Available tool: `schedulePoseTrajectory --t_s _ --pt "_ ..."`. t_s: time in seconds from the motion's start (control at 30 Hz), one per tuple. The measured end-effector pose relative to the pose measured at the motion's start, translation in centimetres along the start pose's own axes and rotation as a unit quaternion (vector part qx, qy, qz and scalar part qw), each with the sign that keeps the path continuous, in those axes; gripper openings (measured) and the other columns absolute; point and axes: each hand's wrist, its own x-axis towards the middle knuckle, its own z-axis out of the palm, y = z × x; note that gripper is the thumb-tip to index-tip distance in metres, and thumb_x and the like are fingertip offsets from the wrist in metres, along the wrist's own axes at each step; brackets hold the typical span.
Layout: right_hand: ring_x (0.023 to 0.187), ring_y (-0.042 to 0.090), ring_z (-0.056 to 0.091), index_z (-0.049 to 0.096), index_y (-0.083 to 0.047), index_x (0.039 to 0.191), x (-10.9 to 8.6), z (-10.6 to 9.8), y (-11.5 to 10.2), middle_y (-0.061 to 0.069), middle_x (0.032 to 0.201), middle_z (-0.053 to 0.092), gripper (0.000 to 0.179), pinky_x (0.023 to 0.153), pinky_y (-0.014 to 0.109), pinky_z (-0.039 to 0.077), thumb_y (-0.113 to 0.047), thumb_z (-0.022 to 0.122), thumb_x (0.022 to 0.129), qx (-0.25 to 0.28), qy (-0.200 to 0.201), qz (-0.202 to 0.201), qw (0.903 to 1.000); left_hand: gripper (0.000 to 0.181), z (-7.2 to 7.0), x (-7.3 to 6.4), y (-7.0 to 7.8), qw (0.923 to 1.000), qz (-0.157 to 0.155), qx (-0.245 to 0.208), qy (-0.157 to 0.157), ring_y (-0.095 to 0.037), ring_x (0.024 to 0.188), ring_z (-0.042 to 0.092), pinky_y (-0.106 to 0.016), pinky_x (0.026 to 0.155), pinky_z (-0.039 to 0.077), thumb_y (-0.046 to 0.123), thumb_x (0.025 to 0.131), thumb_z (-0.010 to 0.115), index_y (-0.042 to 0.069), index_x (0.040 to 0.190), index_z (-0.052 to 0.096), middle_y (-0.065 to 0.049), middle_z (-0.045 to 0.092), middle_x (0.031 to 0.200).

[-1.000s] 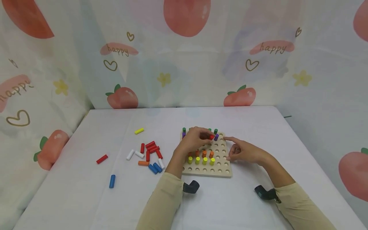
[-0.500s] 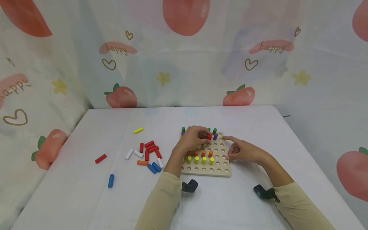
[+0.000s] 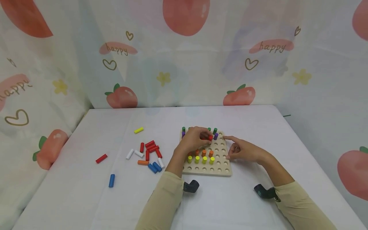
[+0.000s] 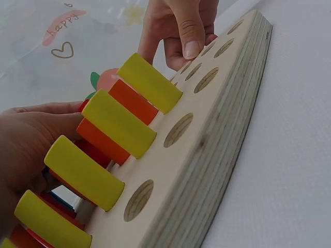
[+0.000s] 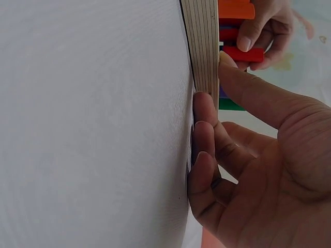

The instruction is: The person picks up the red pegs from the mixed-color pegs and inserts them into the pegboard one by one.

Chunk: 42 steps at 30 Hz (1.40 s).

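Note:
A wooden pegboard [image 3: 224, 163] with rows of round holes lies on the table. My left hand [image 3: 196, 139] reaches over its far part and pinches a red peg [image 3: 210, 137] between thumb and fingers, beside an upright purple peg [image 3: 216, 136]. In the right wrist view that red peg [image 5: 243, 54] stands upright at the board's face. My right hand [image 3: 245, 151] grips the board's right edge; its thumb [image 5: 243, 82] lies over the top and the other fingers curl against the side. Yellow pegs [image 4: 119, 124] and orange pegs [image 4: 135, 102] stand in rows near the front.
Loose red pegs [image 3: 158, 153], white pegs [image 3: 130, 154], blue pegs [image 3: 152, 168] and an orange peg [image 3: 143, 162] lie left of the board. Farther off are a yellow peg [image 3: 139, 130], a lone red peg [image 3: 101, 158] and a blue peg [image 3: 111, 180]. Green pegs [image 3: 215, 131] line the far row.
The left hand and its red peg have stayed at nearly the same spot beside the purple peg. The right hand keeps its hold on the board; the whole view has shifted slightly.

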Motion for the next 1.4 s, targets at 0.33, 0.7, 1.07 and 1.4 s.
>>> schedulePoseTrajectory --t_s 0.33,0.7,1.07,1.4 --pt "0.083 0.024 0.056 0.029 -0.005 0.16 0.09 -0.03 0.16 0.007 0.093 0.063 0.087 0.073 0.036 0.046 -0.02 0.081 0.092 -0.008 0.001 0.005 0.9999 0.019 0.1 -0.06 0.23 0.9996 -0.003 0.027 -0.003 -0.002 0.089 0.064 -0.022 0.087 0.051 0.018 0.093 0.081 0.016 0.111 0.076 0.013 0.071 0.096" --pt "0.083 0.024 0.055 0.029 -0.005 0.16 0.11 -0.05 0.23 0.006 0.094 0.062 0.087 0.072 0.036 0.046 -0.021 0.081 0.092 -0.008 -0.002 0.002 1.0 0.02 -0.01 -0.19 0.63 0.9993 -0.013 0.035 -0.001 -0.003 0.09 0.064 -0.025 0.091 0.051 0.018 0.092 0.082 0.016 0.111 0.077 0.013 0.072 0.096" --pt "0.083 0.024 0.056 0.03 -0.006 0.16 0.21 -0.15 0.49 0.006 0.093 0.063 0.087 0.072 0.035 0.046 -0.023 0.081 0.092 -0.018 -0.001 0.01 0.9998 0.021 0.2 -0.17 0.39 0.9993 -0.009 0.036 0.003 -0.003 0.089 0.063 -0.025 0.091 0.051 0.02 0.092 0.082 0.016 0.112 0.077 0.014 0.071 0.095" --pt "0.084 0.025 0.056 0.03 -0.006 0.16 0.26 -0.14 0.49 0.007 0.093 0.062 0.088 0.073 0.036 0.046 -0.023 0.082 0.091 -0.017 0.0 0.009 0.9998 0.02 0.26 -0.19 0.32 0.9992 -0.006 0.038 0.007 -0.003 0.09 0.063 -0.025 0.092 0.051 0.02 0.092 0.082 0.016 0.111 0.077 0.014 0.071 0.095"
